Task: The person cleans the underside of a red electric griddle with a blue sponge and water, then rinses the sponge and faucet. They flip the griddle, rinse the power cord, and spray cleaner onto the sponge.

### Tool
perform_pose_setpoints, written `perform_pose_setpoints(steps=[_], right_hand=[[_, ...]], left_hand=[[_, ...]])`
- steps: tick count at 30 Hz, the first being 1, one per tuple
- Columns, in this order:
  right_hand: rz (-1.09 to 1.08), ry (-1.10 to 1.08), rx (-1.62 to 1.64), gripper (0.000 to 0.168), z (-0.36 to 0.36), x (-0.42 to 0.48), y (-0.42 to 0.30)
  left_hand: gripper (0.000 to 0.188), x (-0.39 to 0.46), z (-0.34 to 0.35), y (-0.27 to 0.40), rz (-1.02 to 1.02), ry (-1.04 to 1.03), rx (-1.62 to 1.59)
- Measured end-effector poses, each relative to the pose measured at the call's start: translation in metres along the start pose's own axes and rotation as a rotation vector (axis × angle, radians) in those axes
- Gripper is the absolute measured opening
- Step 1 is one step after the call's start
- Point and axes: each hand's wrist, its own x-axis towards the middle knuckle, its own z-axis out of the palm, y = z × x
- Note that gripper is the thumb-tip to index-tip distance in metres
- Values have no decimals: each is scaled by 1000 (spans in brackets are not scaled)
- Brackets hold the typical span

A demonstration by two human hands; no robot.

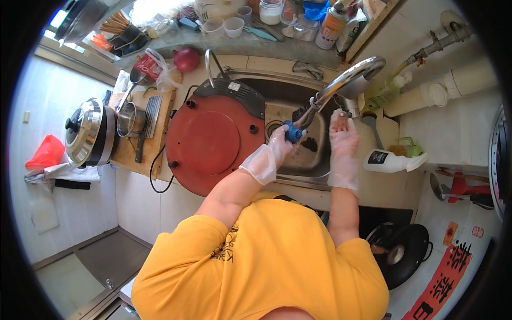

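Note:
My left hand [283, 143], in a clear plastic glove, holds a blue cloth or scrubber [294, 131] over the steel sink [296, 173], beside the faucet's spout end. My right hand [343, 130], gloved likewise, reaches to the small lever at the base of the chrome faucet [349, 76]; whether its fingers close on the lever I cannot tell. A round red appliance [212, 144] with a dark vented housing and small feet lies upside down across the sink's left part and the counter. Dark scraps lie in the basin.
A wooden board [156, 154] bears a cleaver [149, 120] and a steel pot [131, 119]. Left of it stands a lidded pan [86, 128]. A red onion [186, 60] sits behind. Right of the sink are a brush [373, 124] and a white bottle [386, 161]. A black wok [404, 256] is lower right.

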Motion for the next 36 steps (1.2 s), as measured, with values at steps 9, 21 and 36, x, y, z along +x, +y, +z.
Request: perform_pose_setpoints(steps=[9,21,36], right_hand=[[405,-434,-479,58,-8,-52,62],[244,-478,-889,30,-15,-26,46],[304,-223,-618,16,-38,8,84]], left_hand=[[26,-22,6,-11,-166,-158,282],[60,-61,22,7,-517,-522,462],[20,-21,-1,-31,379,-358,1724]])
